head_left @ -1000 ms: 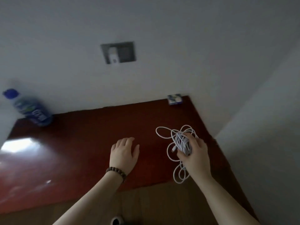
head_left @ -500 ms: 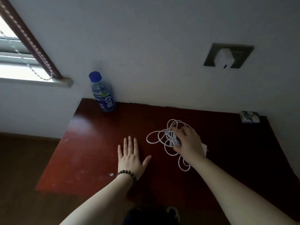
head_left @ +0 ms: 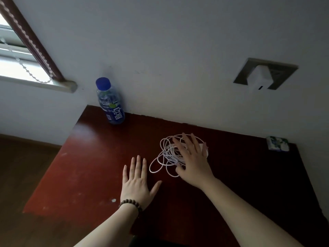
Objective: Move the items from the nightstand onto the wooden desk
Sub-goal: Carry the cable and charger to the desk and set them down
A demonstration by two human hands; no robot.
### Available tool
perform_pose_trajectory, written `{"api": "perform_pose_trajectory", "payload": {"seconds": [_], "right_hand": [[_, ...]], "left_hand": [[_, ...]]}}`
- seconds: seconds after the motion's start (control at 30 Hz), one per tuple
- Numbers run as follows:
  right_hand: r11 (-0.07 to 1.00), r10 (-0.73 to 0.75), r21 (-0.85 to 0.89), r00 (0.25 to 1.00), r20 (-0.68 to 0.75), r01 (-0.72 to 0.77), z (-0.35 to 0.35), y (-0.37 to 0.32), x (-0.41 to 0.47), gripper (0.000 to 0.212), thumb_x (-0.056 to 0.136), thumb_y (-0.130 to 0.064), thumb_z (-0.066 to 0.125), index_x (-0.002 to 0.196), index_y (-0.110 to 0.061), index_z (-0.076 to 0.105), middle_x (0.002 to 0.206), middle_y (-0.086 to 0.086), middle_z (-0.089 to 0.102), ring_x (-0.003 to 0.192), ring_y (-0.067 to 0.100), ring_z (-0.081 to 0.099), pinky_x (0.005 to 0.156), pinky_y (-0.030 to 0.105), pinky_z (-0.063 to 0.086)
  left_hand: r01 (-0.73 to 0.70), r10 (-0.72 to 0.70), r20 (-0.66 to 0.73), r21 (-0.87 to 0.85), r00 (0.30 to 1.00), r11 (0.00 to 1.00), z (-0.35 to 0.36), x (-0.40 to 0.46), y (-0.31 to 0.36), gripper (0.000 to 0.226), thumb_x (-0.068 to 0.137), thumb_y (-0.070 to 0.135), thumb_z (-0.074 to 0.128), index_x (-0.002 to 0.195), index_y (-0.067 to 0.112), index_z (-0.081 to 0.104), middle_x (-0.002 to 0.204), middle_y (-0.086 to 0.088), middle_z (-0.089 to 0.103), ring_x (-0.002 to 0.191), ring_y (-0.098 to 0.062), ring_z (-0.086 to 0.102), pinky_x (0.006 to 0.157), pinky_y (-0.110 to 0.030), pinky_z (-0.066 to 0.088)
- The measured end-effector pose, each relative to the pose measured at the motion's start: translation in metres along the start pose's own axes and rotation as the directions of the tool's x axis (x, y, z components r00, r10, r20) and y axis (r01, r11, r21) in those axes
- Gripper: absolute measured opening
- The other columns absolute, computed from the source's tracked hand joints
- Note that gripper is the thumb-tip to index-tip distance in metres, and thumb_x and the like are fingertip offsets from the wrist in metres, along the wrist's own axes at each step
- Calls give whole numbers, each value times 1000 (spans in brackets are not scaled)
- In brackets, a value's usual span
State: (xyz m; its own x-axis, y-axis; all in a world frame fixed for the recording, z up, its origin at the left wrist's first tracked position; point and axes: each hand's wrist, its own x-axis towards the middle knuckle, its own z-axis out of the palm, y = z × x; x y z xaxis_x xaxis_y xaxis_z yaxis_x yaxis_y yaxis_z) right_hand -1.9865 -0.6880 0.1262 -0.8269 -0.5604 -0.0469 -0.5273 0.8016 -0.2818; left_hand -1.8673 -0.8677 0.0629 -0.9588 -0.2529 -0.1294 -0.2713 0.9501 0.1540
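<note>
While both hands lie open, the right hand (head_left: 193,163) spread over the cable (head_left: 167,155) mid-desk (head_left: 85,175) and the left hand (head_left: 137,182) flat, the bottle (head_left: 110,102) at the back edge and the small pack (head_left: 277,143) at the back right corner suggest most items are moved.

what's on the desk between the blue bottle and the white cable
Nothing. In the head view, the stretch of desk between the bottle and the cable is bare dark red wood. The right hand hovers open over the cable.

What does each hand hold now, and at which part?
Nothing is held. The right hand is open, fingers spread over the white cable lying on the wooden desk. The left hand lies flat on the desk.
</note>
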Motion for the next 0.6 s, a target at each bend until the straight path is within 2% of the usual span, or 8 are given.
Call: {"api": "perform_pose_trajectory", "payload": {"seconds": [0.07,0.17,0.27,0.47,0.6], "right_hand": [[996,-45,-82,998,-41,42,11,-2,-17,80,80,-61,43,145,-48,-2,159,-2,-11,143,26,-21,105,63,-13],[975,-58,-208,992,114,81,37,-2,-29,73,81,-80,17,142,-51,-9,156,-1,-23,139,33,-30,103,69,-15],[954,-4,-296,986,169,54,54,0,-25,67,81,-80,1,139,-52,-18,153,-3,-30,135,34,-36,102,71,-17],[965,129,-248,977,171,-84,56,-14,25,66,80,-75,-8,139,-48,-23,152,-3,-31,132,31,-42,98,69,-24],[973,94,-227,971,219,-43,52,-29,66,68,83,-73,0,141,-45,-21,152,-3,-30,133,30,-39,97,70,-23]], "left_hand": [[-2,2,-14,-16,1000,1000,0,0,0,94,81,79,14,149,15,6,157,-6,0,144,-20,-12,116,-48,-3],[-3,3,-9,-24,1000,1000,1,0,0,95,81,80,17,149,14,8,158,-6,2,145,-20,-10,116,-48,0],[-3,2,-17,-38,1000,999,1,0,0,95,81,79,20,149,13,15,157,-7,9,146,-21,-4,116,-48,3],[8,-8,-2,-38,1000,999,0,0,0,95,81,79,23,149,12,19,157,-7,12,146,-21,0,115,-48,8],[-5,4,-12,-43,1000,999,-1,0,0,94,81,77,28,147,11,24,155,-8,18,145,-23,8,113,-49,11]]}}
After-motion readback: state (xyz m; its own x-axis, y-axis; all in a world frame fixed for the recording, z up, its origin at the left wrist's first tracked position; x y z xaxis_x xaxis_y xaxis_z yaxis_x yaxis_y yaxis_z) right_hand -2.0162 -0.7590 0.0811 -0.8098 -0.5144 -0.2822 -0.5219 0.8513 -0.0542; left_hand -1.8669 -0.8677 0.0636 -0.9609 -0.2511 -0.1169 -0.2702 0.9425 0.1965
